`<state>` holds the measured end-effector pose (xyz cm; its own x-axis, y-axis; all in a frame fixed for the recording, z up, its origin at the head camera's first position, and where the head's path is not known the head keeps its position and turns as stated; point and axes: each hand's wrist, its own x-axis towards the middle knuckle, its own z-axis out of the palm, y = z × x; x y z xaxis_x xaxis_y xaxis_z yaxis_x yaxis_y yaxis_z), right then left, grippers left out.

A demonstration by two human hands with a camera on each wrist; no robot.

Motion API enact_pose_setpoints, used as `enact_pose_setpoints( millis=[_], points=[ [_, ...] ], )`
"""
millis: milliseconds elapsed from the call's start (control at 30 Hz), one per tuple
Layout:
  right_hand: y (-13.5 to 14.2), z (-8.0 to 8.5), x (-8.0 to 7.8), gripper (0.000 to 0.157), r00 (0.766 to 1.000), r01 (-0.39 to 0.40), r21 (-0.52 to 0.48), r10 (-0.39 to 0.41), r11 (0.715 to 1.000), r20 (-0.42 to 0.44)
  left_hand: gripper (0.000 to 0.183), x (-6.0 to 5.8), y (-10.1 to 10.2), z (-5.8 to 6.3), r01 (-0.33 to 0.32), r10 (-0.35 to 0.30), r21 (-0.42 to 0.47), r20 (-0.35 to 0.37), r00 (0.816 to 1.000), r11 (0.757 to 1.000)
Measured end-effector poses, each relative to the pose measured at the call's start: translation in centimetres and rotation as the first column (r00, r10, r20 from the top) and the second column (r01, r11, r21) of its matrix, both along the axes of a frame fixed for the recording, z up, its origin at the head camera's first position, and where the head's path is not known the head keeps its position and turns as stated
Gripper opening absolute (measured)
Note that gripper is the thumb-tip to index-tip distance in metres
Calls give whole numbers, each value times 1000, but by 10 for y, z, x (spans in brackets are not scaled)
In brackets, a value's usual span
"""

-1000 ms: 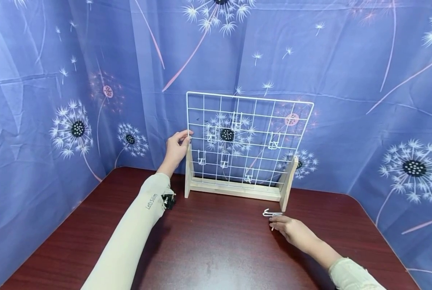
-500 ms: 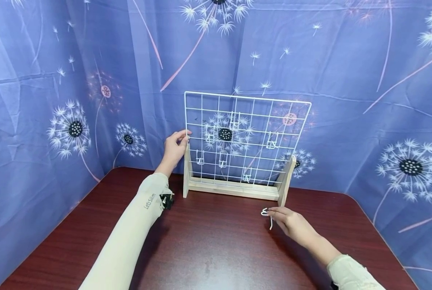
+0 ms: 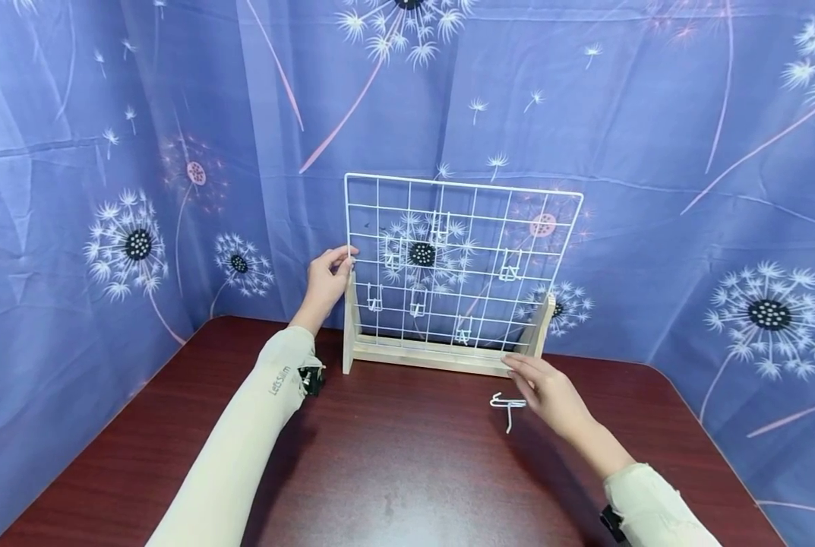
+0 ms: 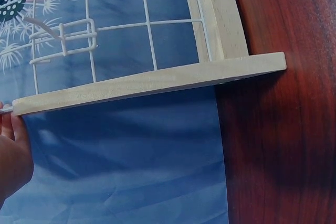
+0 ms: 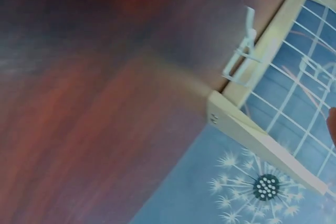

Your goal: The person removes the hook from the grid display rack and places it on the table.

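Note:
A white wire grid panel (image 3: 462, 251) stands upright in a pale wooden stand (image 3: 434, 355), with several white wire hooks (image 3: 510, 267) hanging on it. My left hand (image 3: 328, 279) pinches the panel's left edge just above the wooden upright; in the left wrist view only part of this hand (image 4: 14, 156) shows. One loose white hook (image 3: 508, 404) lies on the table in front of the stand's right end. Above and right of that hook hovers my right hand (image 3: 551, 391), fingers extended and holding nothing. Just a fingertip (image 5: 332, 124) of it enters the right wrist view.
The dark red wooden table (image 3: 380, 471) extends on both sides of the stand and in front of it. Behind and beside it hangs a blue curtain (image 3: 530, 144) with a dandelion print, close to the stand's back.
My right hand has let go of the loose hook and risen toward the stand, leaving the hook on the table. My left hand keeps its hold on the panel's edge.

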<state>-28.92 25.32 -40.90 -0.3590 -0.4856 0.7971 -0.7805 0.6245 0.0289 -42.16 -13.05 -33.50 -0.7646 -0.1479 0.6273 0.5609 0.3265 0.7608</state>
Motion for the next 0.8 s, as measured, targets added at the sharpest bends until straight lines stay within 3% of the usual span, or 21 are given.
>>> enact_pose_setpoints(
  millis=[300,533,800],
  points=[
    [-1,27,-12,38,996,95,-191,-94,977,12,19,0,-1,0,7,-7,0,-11,1000,1000],
    [-5,43,-19,32,985,172,-346,-172,922,31,19,0,0,-1,4,-4,8,-2,1000,1000],
    [-16,60,-25,34,980,197,-448,-173,872,96,18,2,-2,3,14,-14,-1,32,999,1000]
  ],
)
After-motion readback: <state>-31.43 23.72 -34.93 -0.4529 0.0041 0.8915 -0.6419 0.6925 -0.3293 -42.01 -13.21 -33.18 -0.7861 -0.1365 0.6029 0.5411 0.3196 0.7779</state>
